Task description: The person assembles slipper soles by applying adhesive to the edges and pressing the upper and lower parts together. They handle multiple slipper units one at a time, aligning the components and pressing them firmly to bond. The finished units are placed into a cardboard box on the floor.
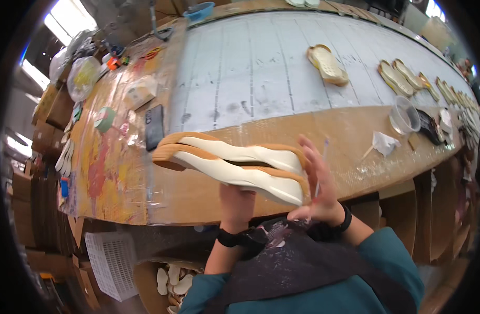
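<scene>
Two soles [245, 177] are held together above the table [193, 199], gripped from below by the left hand [237, 205]. Their right end is flanked by the right hand [322, 189], its fingers spread; whether they are pressed there cannot be told.

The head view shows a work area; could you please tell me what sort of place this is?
Probably a footwear workshop: a pair of cream-and-tan shoe soles is held up, similar soles lie on the long pale work surface, and more sole-shaped pieces sit in a box below.
</scene>
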Motion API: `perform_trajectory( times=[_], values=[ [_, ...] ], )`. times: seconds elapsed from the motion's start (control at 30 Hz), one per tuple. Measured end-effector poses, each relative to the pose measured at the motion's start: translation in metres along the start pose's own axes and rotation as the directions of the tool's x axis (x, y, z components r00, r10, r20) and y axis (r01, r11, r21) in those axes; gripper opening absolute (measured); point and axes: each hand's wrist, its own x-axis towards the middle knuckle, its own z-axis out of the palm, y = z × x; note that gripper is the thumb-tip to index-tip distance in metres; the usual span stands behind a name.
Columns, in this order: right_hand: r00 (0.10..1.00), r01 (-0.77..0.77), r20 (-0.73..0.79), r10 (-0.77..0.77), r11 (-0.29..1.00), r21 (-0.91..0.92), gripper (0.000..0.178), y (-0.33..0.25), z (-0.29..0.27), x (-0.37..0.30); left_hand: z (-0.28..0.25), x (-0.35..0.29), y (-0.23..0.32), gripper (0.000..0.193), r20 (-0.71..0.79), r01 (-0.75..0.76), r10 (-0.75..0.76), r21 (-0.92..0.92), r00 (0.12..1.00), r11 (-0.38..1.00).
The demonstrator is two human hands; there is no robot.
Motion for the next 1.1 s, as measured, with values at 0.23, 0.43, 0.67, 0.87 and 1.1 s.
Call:
perform_trajectory(
  times=[0.23,0.43,0.67,0.87,1.1],
  values=[
    [0.990,-0.141,0.065,0.128,0.947,0.287,0.096,-0.004,0.003,0.008,0.002,-0.002,-0.004,0.045,-0.008,0.065,-0.071,-0.332,0.997,0.941],
    [0.990,-0.144,0.008,0.144,0.989,-0.023,0.086,-0.022,0.012,0.023,0.010,-0.003,-0.007,0.057,-0.049,0.126,-0.148,-0.304,0.988,0.944],
    [0.984,-0.177,-0.033,0.174,0.958,-0.227,0.081,-0.019,0.020,0.033,0.021,-0.004,-0.006,0.061,-0.077,0.161,-0.202,-0.365,0.976,0.917],
    [0.974,-0.224,0.097,0.207,0.950,0.219,0.070,-0.014,0.012,0.037,0.015,-0.014,-0.004,0.049,-0.056,0.097,-0.115,-0.262,0.992,0.960],
    [0.977,-0.211,0.044,0.206,0.963,0.169,0.051,-0.019,0.011,0.037,0.013,-0.015,0.000,0.041,0.034,0.194,-0.203,-0.488,0.979,0.851]
  ],
)
